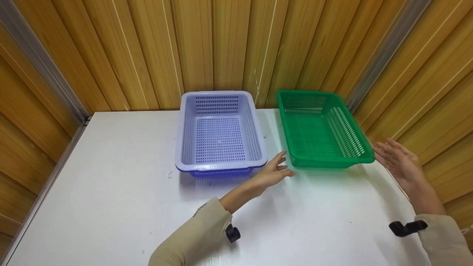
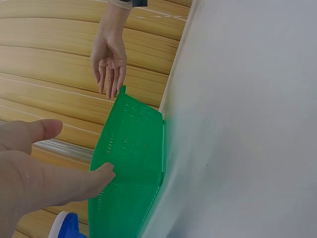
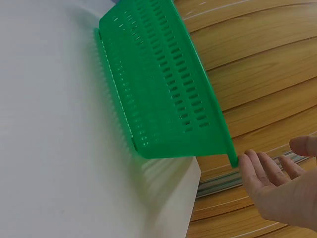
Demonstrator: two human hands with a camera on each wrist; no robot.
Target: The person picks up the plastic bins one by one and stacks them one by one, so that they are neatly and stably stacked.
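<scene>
A green plastic basket (image 1: 314, 136) with slotted sides stands on the right part of the white table, nothing inside it. My right hand (image 1: 401, 164) is at its right front corner; in the right wrist view the extended fingertips (image 3: 247, 158) are right at the rim. My left hand (image 1: 271, 173) reaches between the two baskets, its fingers spread near the green basket's front left corner. Left of it stands a lavender basket (image 1: 220, 140) with a darker blue one (image 1: 221, 172) showing beneath its rim. Neither hand grips anything.
The white table (image 1: 111, 192) backs onto a wood-patterned panel wall (image 1: 229, 51), with a similar wall (image 1: 436, 99) close at the right. Metal posts stand in the corners. A black wrist camera (image 1: 232, 233) sits at the left sleeve.
</scene>
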